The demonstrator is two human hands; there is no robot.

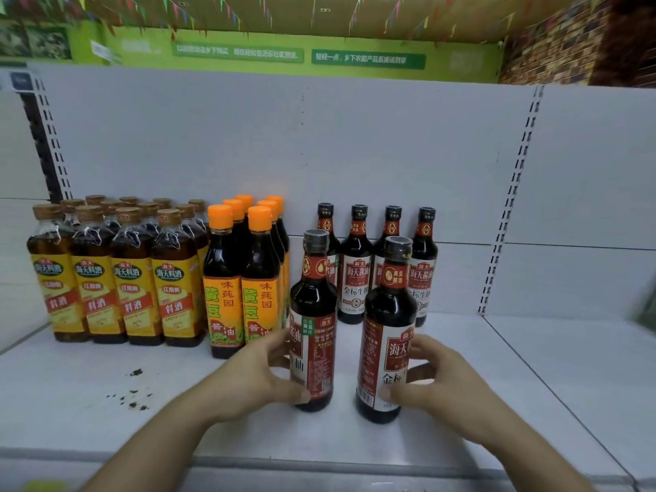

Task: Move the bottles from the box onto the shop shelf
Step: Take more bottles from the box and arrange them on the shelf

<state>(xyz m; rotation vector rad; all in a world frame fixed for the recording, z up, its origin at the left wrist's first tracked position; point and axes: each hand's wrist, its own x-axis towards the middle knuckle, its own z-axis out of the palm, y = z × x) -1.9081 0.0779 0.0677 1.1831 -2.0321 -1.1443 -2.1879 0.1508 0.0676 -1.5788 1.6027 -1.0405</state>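
White metal shop shelf (550, 349) under a pale back panel. Upright near the front: dark glass soy-sauce bottle with red-and-white label (312, 335), gripped low by the left hand (259, 374). Just beside it but apart, second matching dark bottle (385, 349), gripped by the right hand (440, 381). Behind, row of four like bottles (356, 275). Further left, orange-capped bottles (241, 278) and yellow-labelled brown-capped bottles (131, 278).

The left bottle (312, 324) and right bottle (387, 335), dark glass with red-and-white labels (grey caps on), stand upright, apart, on the white shelf (88, 378); four matching bottles (356, 275) line up behind.
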